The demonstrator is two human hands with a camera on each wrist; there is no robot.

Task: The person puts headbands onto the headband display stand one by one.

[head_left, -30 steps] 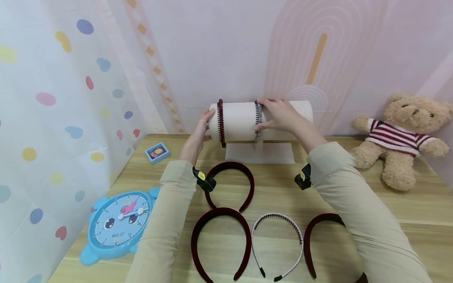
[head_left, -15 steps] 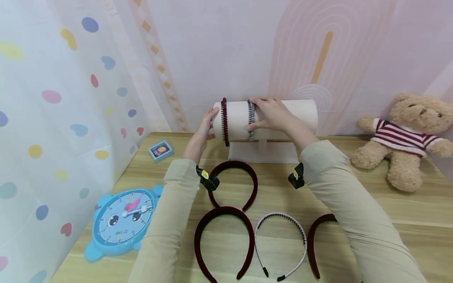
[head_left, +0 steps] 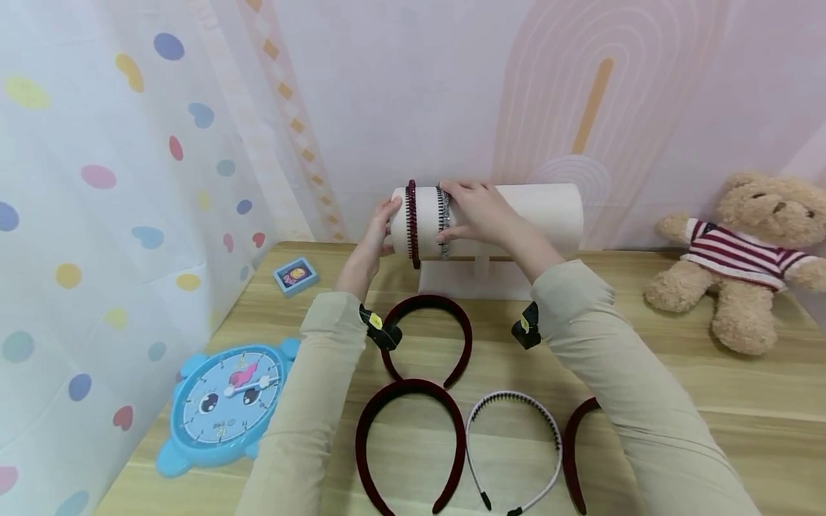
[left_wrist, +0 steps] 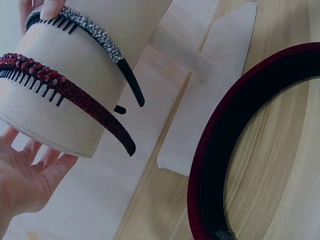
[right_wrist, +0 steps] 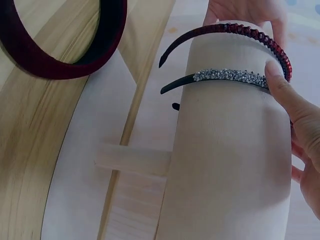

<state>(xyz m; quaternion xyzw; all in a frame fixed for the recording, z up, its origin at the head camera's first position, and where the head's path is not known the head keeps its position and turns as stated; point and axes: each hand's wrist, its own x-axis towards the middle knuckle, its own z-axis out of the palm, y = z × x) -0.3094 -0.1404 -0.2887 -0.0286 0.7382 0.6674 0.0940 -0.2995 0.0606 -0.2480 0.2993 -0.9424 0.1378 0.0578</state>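
Note:
A white roll-shaped headband stand (head_left: 535, 215) stands at the back of the table. Around its left part sits a dark red beaded headband (head_left: 411, 229) with comb teeth. To the right of that sits a silver glittery headband (head_left: 444, 233), also toothed, its black tips sticking out in the left wrist view. My right hand (head_left: 480, 215) pinches the silver headband, the thumb pressing on it in the right wrist view (right_wrist: 282, 82). At the roll's left end my left hand (head_left: 371, 244) rests with spread fingers (left_wrist: 50, 160) against the end, fingertips partly hidden.
Dark red padded headbands (head_left: 411, 387) and a thin white toothed headband (head_left: 558, 444) lie on the wooden table. A blue toy clock (head_left: 226, 394) and a small blue-framed picture (head_left: 287, 288) are at left. A teddy bear (head_left: 742, 251) sits at right, a curtain behind.
My right hand has slid the silver headband leftward along the roll, closer to the red beaded one. The left hand stays at the roll's end. The head view has shifted slightly.

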